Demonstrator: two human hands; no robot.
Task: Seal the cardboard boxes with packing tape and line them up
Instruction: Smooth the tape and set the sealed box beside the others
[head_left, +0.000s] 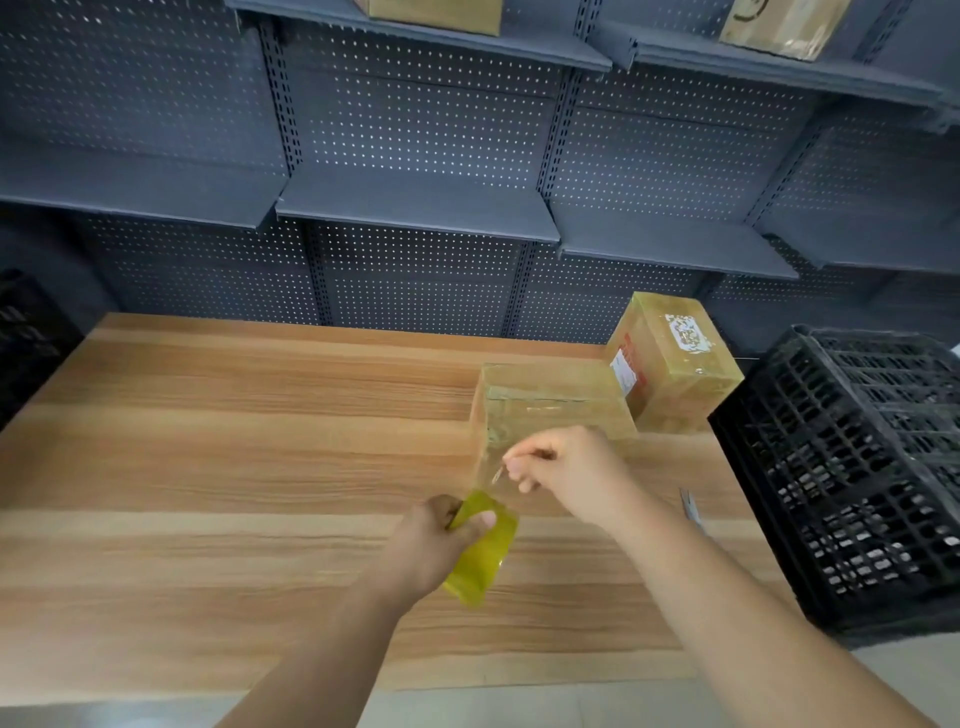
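Left hand (441, 538) grips the tape roll (485, 553); right hand (569, 475), at one o'clock, pinches its free end, pulling it taut toward the box (553, 405).

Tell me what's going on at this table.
A person is taping boxes at a wooden table. The left hand grips a yellowish roll of packing tape, while the right hand pinches the clear strip drawn from it, just in front of the nearer cardboard box. A second, labelled box sits behind it to the right, beside a black plastic crate.
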